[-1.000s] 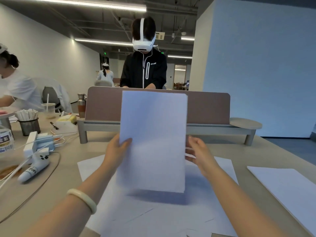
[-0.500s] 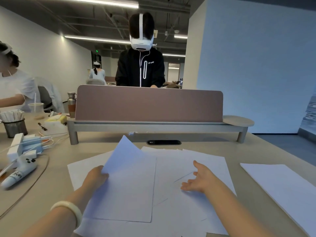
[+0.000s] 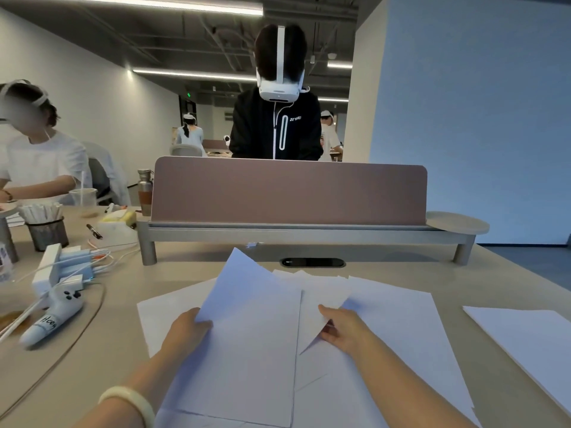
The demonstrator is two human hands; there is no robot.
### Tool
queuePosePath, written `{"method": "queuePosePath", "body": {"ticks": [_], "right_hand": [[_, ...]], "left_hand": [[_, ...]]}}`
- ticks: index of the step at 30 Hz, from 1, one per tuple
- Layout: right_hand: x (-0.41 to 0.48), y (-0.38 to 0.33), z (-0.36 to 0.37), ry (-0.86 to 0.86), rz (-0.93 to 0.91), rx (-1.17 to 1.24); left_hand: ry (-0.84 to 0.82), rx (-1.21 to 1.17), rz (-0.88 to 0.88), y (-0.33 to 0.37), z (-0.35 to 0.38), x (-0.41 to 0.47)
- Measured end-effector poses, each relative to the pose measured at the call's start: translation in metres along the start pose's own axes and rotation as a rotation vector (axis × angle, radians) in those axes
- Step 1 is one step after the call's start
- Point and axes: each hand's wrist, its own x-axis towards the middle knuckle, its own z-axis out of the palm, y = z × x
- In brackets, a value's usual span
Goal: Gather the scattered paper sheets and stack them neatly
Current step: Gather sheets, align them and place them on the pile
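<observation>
Several white paper sheets (image 3: 398,329) lie overlapping on the beige table (image 3: 102,359) in front of me. My left hand (image 3: 188,330) grips the left edge of a held sheet (image 3: 250,344) that lies tilted over the pile. My right hand (image 3: 343,330) pinches the corner of another sheet (image 3: 321,301) in the middle of the pile, and that corner is lifted. A separate sheet (image 3: 525,338) lies apart at the right edge of the table.
A brown desk divider (image 3: 287,189) on a grey shelf stands behind the sheets, with a person in a headset beyond it. At the left lie a white controller (image 3: 52,319), a power strip with cables (image 3: 58,267) and a mesh pen cup (image 3: 46,233).
The sheet I held upright with both hands has come down flat onto the pile. My right hand let go of it and now pinches a corner of another sheet.
</observation>
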Motion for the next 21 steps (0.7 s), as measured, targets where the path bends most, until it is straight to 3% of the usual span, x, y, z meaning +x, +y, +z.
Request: {"method": "queuePosePath", "body": {"ticks": [4,7,11,15,18,21], "right_hand": [[0.012,0.017,0.012,0.096,-0.217,-0.308],[0.011,0.013,0.004,0.078,-0.394,-0.501],[-0.018,-0.022,-0.010,-0.151,-0.401,-0.343],[-0.050,-0.053,-0.021,-0.274,-0.499,-0.428],[-0.068,-0.064,-0.022,-0.300,-0.548,-0.433],[-0.077,-0.057,-0.021,-0.270,-0.487,-0.202]], "left_hand": [[0.026,-0.175,0.016,0.002,-0.001,-0.004],[0.070,-0.281,0.037,0.011,-0.005,-0.009],[0.105,-0.485,0.085,0.036,-0.012,-0.012],[0.009,-0.691,0.148,0.069,-0.016,-0.021],[-0.020,-0.690,0.203,0.085,-0.009,-0.033],[0.073,-0.724,0.258,0.092,0.005,-0.047]]}}
